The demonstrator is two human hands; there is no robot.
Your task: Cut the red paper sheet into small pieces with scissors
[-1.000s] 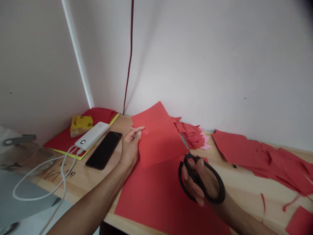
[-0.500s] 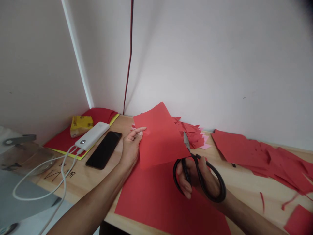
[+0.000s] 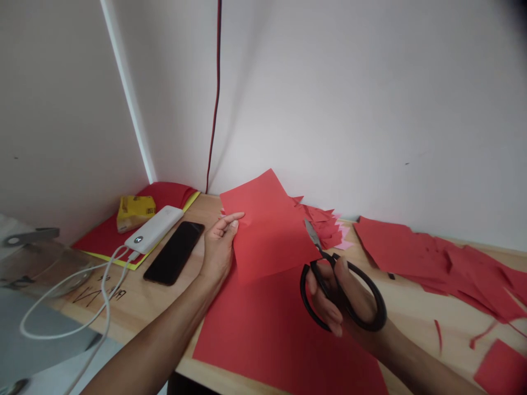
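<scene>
Between the thumb and fingers of my left hand [image 3: 220, 247] is the left edge of a red paper sheet [image 3: 269, 230], held up at a tilt. My right hand [image 3: 333, 291] grips black-handled scissors [image 3: 352, 299], fingers and thumb through the loops. The scissors' blades point up and left at the sheet's lower right edge; whether paper lies between them I cannot tell. Below both hands a larger red sheet [image 3: 284, 334] lies flat on the wooden table [image 3: 132, 307]. Behind the held sheet, a pile of spiky red cut paper [image 3: 325, 222] is partly hidden.
More red paper pieces [image 3: 436, 258] spread along the right, with thin scraps [image 3: 438, 336] nearer. At left are a black phone [image 3: 175, 252], a white power bank [image 3: 154, 229] with a cable [image 3: 107, 280], a yellow packet [image 3: 135, 211] and a clear container [image 3: 45, 269].
My right hand and the scissors have shifted slightly right, and the blades look closer together. My left hand still holds the sheet in nearly the same place.
</scene>
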